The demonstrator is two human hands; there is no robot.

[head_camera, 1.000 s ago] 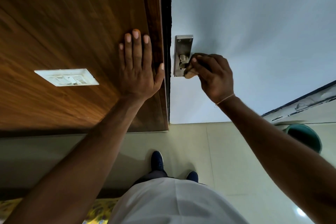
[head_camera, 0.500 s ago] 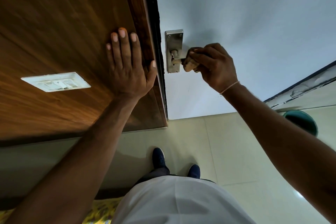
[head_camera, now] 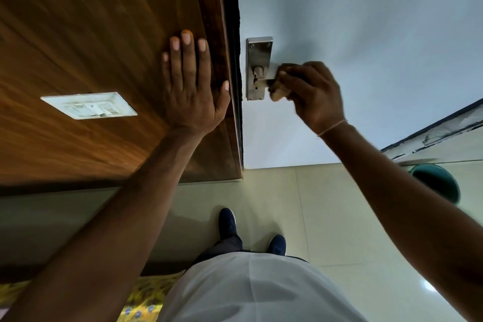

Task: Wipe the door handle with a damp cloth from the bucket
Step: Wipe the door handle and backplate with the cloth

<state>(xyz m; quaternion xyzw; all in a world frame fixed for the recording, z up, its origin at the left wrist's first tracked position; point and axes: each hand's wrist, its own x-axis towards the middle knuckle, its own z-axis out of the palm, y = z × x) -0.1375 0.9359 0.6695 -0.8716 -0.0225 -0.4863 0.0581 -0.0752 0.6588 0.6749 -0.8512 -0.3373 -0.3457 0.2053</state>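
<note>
Handle on its steel plate sits at the pale door's left edge, just right of the dark gap by the wooden panel. My right hand is closed around a wadded cloth and wrapped over the lever, so only the stub next to the plate shows. My left hand lies flat and spread on the wood, holding nothing, bracing me. A switch plate sits further left on the same panel. The green bucket stands on the tiled floor to my right, well apart from the door, partly hidden behind my forearm.

I judge the wiping to be under way. To do it well, I should keep the cloth pinched around the whole lever and draw it along the length, turning my wrist to reach the underside, then work the neck and the plate's face, including the screw heads. Pressing too hard could push the lever down. Whether the cloth is damp, I cannot tell.
</note>
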